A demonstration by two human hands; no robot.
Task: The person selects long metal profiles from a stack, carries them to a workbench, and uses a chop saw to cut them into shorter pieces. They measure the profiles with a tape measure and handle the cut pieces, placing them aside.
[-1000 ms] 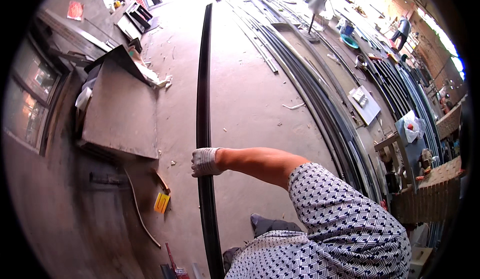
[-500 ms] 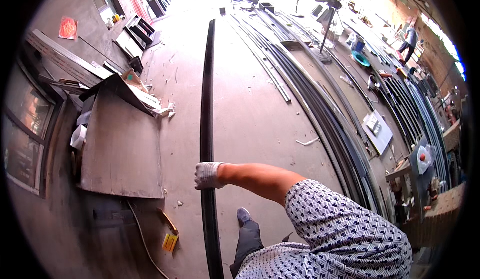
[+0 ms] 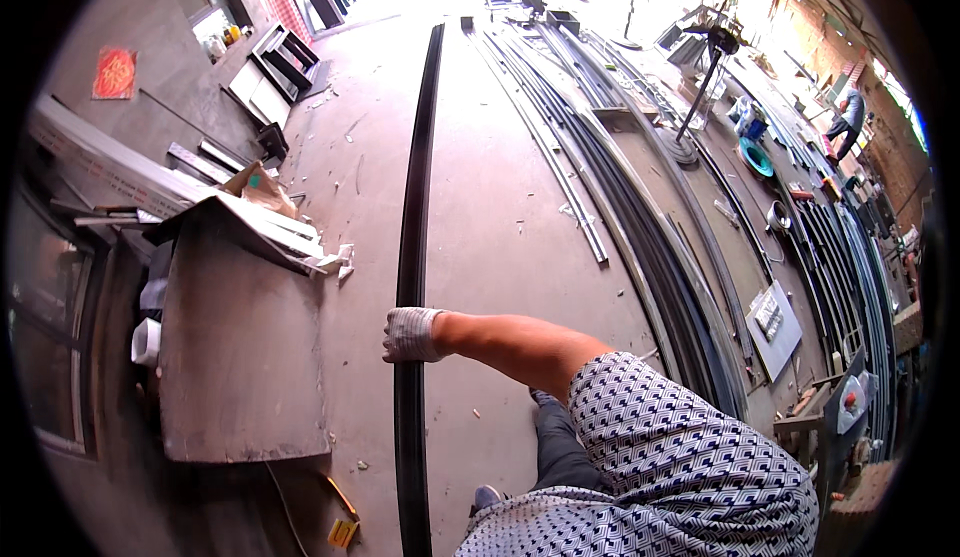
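Note:
A glove in pale grey knit covers my right hand, which reaches in from the right across my body. Its fingers are wrapped over a long black metal bar. The bar runs lengthwise ahead of me and passes out of the picture at the lower edge, left of my legs. My patterned short sleeve fills the lower right. My left hand does not show.
Left stands a brown board with scraps and long white strips behind it. Rows of metal profiles lie along the right. Beyond them are a stand fan, a teal basin and another person. A yellow object lies lower left.
The floor and the board have shifted toward me, and my legs have changed places in a step. The black bar comes along, with my right hand still gripping it.

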